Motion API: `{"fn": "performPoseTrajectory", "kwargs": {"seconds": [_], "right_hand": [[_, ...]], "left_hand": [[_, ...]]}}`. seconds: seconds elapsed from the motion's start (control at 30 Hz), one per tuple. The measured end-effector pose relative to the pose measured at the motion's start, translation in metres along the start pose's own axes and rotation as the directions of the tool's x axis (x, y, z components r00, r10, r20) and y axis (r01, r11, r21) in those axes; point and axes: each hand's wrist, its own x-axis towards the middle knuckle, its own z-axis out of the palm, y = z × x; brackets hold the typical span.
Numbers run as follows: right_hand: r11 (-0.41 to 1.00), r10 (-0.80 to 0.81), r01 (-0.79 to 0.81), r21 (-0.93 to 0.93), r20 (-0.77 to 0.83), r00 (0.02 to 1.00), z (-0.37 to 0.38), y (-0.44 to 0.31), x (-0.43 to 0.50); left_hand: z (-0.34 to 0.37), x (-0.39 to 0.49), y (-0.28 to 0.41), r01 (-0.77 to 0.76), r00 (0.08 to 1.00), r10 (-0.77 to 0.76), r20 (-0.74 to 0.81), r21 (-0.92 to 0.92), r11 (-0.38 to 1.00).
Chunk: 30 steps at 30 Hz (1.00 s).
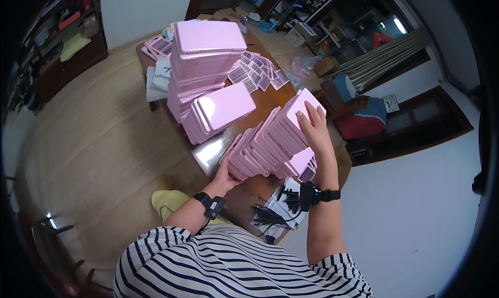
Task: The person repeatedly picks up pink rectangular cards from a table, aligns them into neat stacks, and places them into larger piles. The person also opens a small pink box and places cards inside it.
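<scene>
A long, leaning stack of flat pink cases (265,146) spans my two hands over the wooden table. My left hand (226,178) grips its lower end, close to the table's near edge. At the upper end, my right hand (316,130) lies with spread fingers over the outermost case. Whether the stack rests on the table cannot be told. Behind it stand a tall pile of similar cases (208,37) and a shorter pile (228,105). More pink cases (296,163) lie partly hidden under the right end of the stack.
Pink cards with dark stripes (249,74) are spread on the far part of the wooden table (251,191). Black cords or ties (269,215) lie on white bags near me. A cushioned chair (358,118) stands to the right, beside a cardboard box (344,163).
</scene>
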Motion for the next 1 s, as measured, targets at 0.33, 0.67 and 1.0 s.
{"fn": "performPoseTrajectory", "kwargs": {"seconds": [0.33, 0.67, 1.0], "right_hand": [[0.991, -0.036, 0.036, 0.127, -0.004, 0.999, 0.0, -0.001, -0.081], [0.987, 0.022, -0.025, 0.159, 0.017, 1.0, 0.003, -0.015, -0.121], [0.981, -0.024, 0.012, 0.192, 0.065, 0.998, 0.013, -0.026, -0.159]], "left_hand": [[-0.022, -0.09, 0.008, -0.053, 0.999, 0.053, -0.013, -0.022, 0.998], [-0.08, -0.074, 0.03, 0.043, 0.999, -0.044, -0.01, -0.035, 0.998], [-0.146, -0.087, 0.036, 0.149, 0.987, -0.147, -0.062, 0.024, 0.989]]}}
